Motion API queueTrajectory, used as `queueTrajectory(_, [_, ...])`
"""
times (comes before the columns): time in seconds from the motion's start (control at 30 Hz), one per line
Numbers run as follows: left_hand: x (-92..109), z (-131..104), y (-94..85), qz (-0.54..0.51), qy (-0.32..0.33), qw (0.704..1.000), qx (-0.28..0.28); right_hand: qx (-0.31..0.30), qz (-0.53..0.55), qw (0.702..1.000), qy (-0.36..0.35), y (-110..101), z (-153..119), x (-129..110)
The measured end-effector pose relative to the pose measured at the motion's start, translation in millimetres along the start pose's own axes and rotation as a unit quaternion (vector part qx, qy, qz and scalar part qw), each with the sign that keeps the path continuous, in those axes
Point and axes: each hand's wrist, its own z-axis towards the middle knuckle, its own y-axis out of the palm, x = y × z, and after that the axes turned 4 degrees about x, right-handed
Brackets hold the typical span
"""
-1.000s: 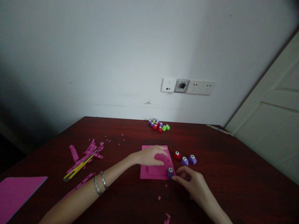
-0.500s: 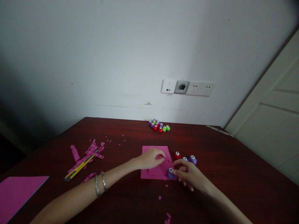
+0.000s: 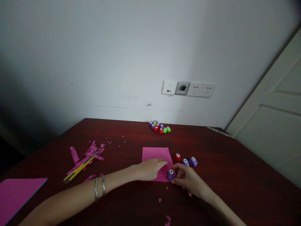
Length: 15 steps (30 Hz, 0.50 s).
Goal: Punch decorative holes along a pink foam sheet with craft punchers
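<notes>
A pink sheet (image 3: 155, 153) lies on the dark red table. Across its lower part reaches my left hand (image 3: 151, 168), palm down, its fingers stretched together towards the sheet's right side; whether they pinch anything is hidden. My right hand (image 3: 187, 178) has thumb and forefinger on a purple punch (image 3: 171, 174) at the sheet's lower right corner. Just beyond that hand stand a red punch (image 3: 178, 157) and two more purple punches (image 3: 193, 161).
Pink scraps (image 3: 74, 154) and a yellow cutter (image 3: 78, 169) lie on the left. A larger pink sheet (image 3: 20, 194) is at the near left. Several coloured punches (image 3: 161, 131) stand by the wall. Small pink bits (image 3: 160, 200) lie near the front.
My left hand has come down and flattened over the sheet, from a curled, raised pose. My right hand has stayed at the purple punch, shifting slightly.
</notes>
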Motion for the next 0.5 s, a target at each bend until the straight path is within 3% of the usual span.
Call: queueTrajectory(0.5, [-4.7, -0.3, 1.4, -0.066, 0.015, 0.998, 0.018, -0.011, 0.006, 1.0, -0.012, 1.0, 0.6, -1.0])
